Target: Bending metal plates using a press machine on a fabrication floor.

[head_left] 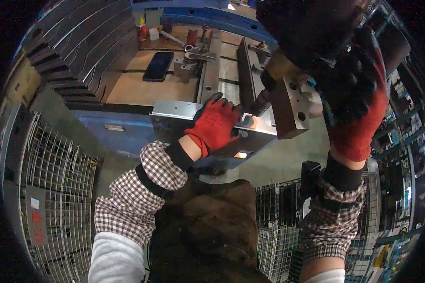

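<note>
My left hand (214, 123), in a red glove with dark fingertips, lies over a long metal plate (175, 109) at the table's front edge. Its fingers curl over the top edge, and the thumb presses near the front face. Raised at the upper right, my right hand (356, 89) wraps round a bulky dark power tool head (311, 33); the tool hides part of the grip. From this head a dark threaded-looking bit (261, 102) slants down to the plate, just right of my left fingers. A lit spot shows there; whether the tip touches is unclear.
A drilled steel block (293, 108) juts out beside the bit. On the table lie a phone (159, 66), a clamp (200, 55) and a small red bottle (142, 29). Dark metal plates (80, 52) are stacked at left. Wire cages (56, 174) stand below on both sides.
</note>
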Tool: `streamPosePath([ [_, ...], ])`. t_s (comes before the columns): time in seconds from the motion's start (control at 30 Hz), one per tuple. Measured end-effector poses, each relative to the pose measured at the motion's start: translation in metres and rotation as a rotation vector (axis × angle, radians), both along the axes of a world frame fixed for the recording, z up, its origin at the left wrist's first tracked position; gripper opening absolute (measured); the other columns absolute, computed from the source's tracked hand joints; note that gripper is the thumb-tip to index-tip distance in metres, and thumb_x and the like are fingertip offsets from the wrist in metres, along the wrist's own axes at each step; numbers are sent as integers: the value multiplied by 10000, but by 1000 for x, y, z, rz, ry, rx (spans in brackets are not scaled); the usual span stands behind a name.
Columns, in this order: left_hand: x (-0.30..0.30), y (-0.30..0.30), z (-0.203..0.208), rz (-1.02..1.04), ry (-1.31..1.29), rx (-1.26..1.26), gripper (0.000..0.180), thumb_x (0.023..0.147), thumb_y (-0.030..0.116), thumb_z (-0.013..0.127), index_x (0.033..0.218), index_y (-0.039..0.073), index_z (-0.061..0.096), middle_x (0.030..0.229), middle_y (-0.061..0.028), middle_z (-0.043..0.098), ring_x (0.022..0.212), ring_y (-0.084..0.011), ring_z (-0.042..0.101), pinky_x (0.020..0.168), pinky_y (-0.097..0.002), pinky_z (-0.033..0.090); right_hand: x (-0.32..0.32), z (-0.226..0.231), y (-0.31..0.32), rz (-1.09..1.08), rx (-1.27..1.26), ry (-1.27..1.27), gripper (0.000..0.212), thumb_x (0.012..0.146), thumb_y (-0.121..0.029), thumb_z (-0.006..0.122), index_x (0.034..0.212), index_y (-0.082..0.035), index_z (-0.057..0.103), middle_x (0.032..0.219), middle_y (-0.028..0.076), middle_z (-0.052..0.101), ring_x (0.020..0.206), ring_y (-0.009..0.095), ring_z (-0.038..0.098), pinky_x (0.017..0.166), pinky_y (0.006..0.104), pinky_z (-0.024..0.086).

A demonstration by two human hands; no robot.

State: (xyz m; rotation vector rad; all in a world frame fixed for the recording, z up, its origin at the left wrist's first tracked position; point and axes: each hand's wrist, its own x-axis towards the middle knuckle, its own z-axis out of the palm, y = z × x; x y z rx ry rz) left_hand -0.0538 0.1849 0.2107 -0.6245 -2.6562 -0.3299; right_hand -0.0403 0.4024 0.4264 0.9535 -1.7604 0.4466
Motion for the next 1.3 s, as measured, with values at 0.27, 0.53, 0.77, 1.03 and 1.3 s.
streamPosePath([
  [0.27,-3,-2,-8,8,52,-22,793,746,434,813,1410,102,534,1264,-170,583,1304,-414,494,1192,-527,304,-4,-1,0,24,21,41,417,910,-42,714,1312,40,643,1417,162,612,1238,257,639,1012,340,536],
  [0.53,-1,1,-3,11,43,-6,773,742,410,818,1396,102,543,1246,-175,593,1279,-416,515,1185,-527,319,-8,0,5,25,65,85,415,929,-45,688,1331,45,634,1446,171,591,1243,252,634,1019,337,529],
  [0.77,-3,-2,-8,-1,48,-11,778,744,421,810,1398,94,545,1236,-164,603,1259,-375,536,1192,-516,315,-1,-4,-3,-35,126,179,406,930,-86,699,1310,47,652,1486,179,561,1300,278,597,1082,356,482],
  [1.03,-2,0,-1,3,36,-46,805,745,425,804,1424,94,526,1233,-161,600,1250,-368,542,1195,-514,304,-5,-1,-2,-4,94,158,405,924,-102,712,1302,34,665,1490,176,560,1316,278,585,1094,355,466],
  [1.3,0,-2,-4,-21,65,-84,853,756,436,804,1452,58,488,1211,-183,602,1243,-369,543,1188,-534,306,-5,-5,2,29,78,117,413,881,-80,737,1289,-33,687,1450,178,582,1289,317,591,1068,387,481],
])
